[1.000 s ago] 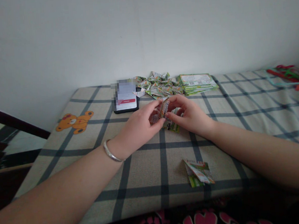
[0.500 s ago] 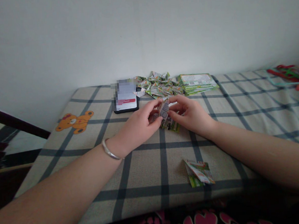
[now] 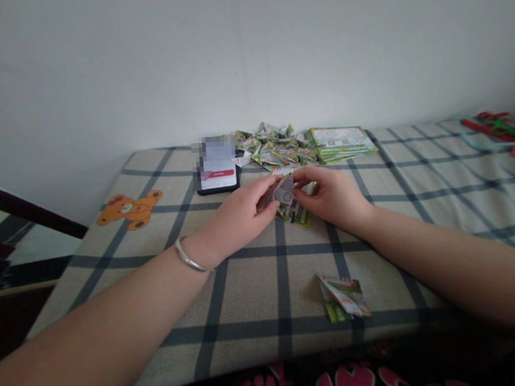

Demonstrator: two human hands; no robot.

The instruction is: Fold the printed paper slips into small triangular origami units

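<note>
Between my two hands, over the middle of the table, is a folded piece of printed paper (image 3: 294,210), green, white and grey. My left hand (image 3: 252,208) pinches its left side, thumb in front and fingers behind. At the paper's upper right, my right hand (image 3: 328,194) has thumb and forefinger curled against its edge; its other fingers are partly hidden. Nearer to me lies a second folded printed paper (image 3: 345,297) with a slanting flap. Behind my hands are several folded paper pieces (image 3: 281,150), clustered together.
A phone (image 3: 218,175) with a lit screen lies left of the cluster. To its right sits a stack of green printed leaflets (image 3: 342,143). A bear cutout (image 3: 129,211) is on the checked tablecloth (image 3: 242,288) at left. Red and green strips (image 3: 500,129) lie far right, before the wall.
The flap of the paper between my hands has tilted to the right and shows more of its grey face. My right hand has shifted slightly to the right.
</note>
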